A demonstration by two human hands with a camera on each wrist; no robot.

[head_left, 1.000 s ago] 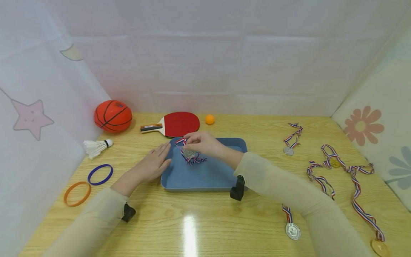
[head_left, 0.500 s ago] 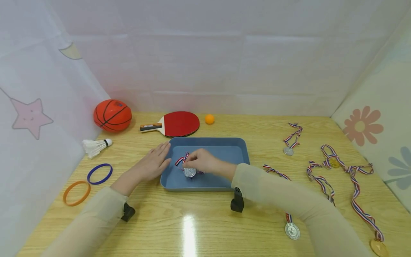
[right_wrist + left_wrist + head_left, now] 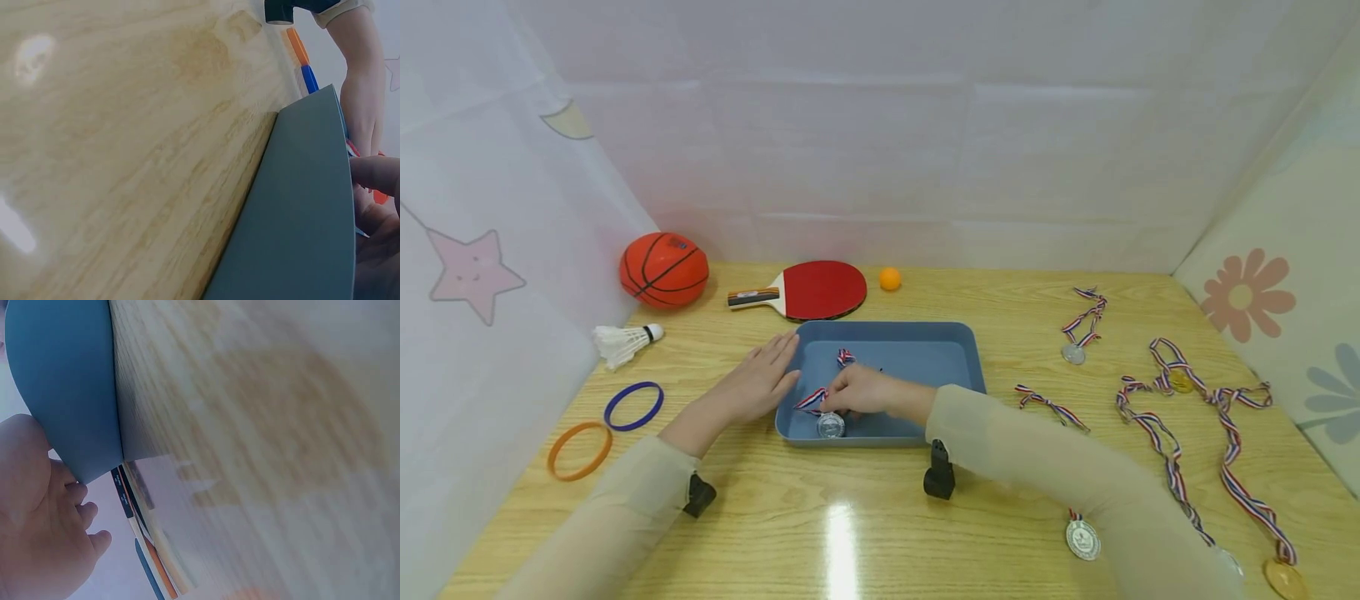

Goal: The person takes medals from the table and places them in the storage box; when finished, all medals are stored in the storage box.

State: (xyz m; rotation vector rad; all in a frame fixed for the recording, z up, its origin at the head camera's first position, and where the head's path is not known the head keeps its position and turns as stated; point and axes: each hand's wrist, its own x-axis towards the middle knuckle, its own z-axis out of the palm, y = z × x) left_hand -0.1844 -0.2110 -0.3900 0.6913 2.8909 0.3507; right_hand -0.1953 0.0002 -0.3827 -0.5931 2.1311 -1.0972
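Observation:
A blue tray (image 3: 917,358) lies mid-table. My right hand (image 3: 865,390) reaches into its front left part and pinches a silver medal (image 3: 831,426) near its striped ribbon (image 3: 812,401). Another bit of striped ribbon (image 3: 846,357) shows behind the hand; whether it belongs to the same medal I cannot tell. My left hand (image 3: 752,383) rests against the tray's left rim, fingers straight. The left wrist view has that hand (image 3: 47,531) beside the tray wall (image 3: 69,387). In the right wrist view the tray's wall (image 3: 294,206) hides most of the right hand (image 3: 378,219).
Left of the tray are a basketball (image 3: 664,271), shuttlecock (image 3: 625,343), blue wristband (image 3: 634,385) and orange wristband (image 3: 552,454). Behind it lie a table tennis bat (image 3: 823,290) and orange ball (image 3: 890,278). Several ribboned medals lie right, including a silver one (image 3: 1073,354) and gold one (image 3: 1285,578).
My right hand has moved the medal from the back left of the tray toward its front left, lowering it near the front wall. The left hand has stayed at the rim.

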